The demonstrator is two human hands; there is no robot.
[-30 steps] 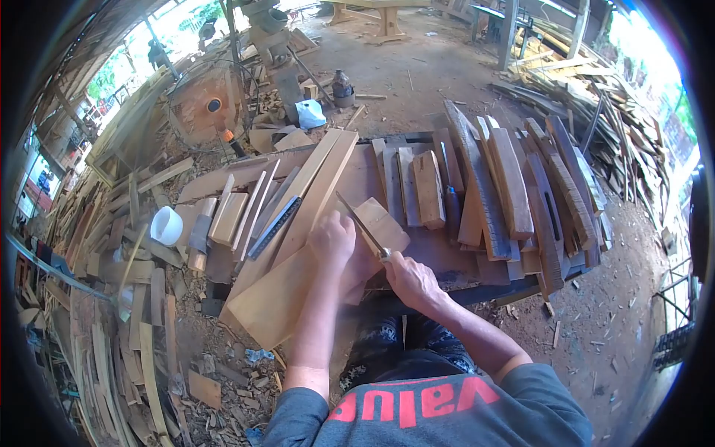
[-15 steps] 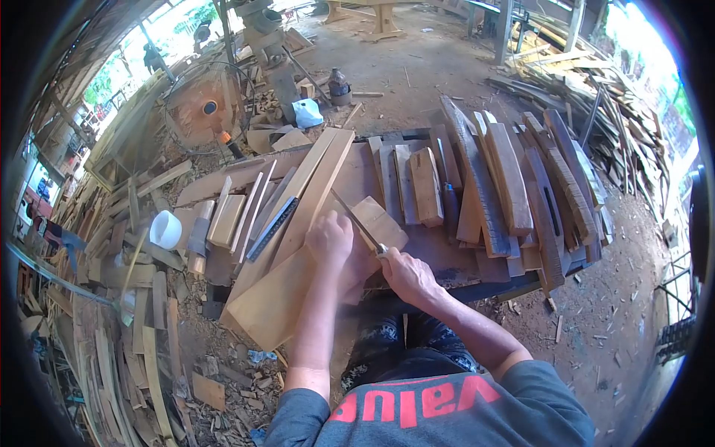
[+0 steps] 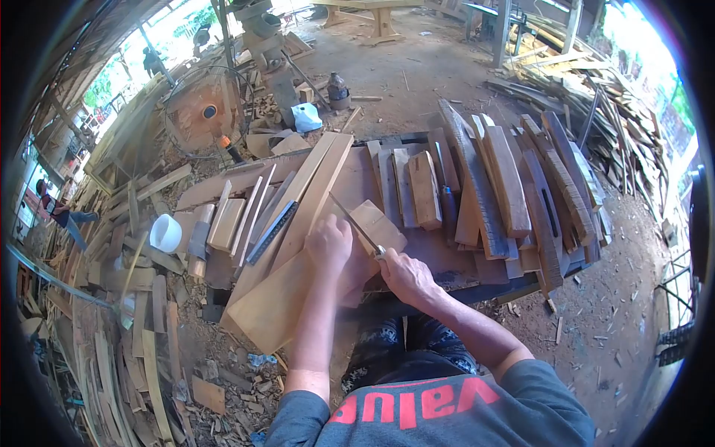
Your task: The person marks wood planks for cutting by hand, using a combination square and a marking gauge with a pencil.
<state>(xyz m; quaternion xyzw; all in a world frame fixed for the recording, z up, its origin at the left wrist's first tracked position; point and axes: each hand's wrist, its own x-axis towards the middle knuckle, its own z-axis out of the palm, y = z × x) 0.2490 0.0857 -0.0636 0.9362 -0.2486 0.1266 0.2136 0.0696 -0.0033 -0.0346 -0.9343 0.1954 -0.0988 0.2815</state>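
My left hand presses down on a short wooden block that lies on the workbench. My right hand grips the handle of a long metal file, whose blade slants up and left across the block's top face. A wide pale plank lies under my left forearm and juts off the bench toward me.
Many planks and offcuts cover the bench's right side. A steel ruler, a mallet and a white cup lie to the left. Scrap timber piles surround the bench; a person stands far left.
The file's blade has shifted slightly along the block while both hands keep their hold. The view has drifted a little; the person at far left has come into sight.
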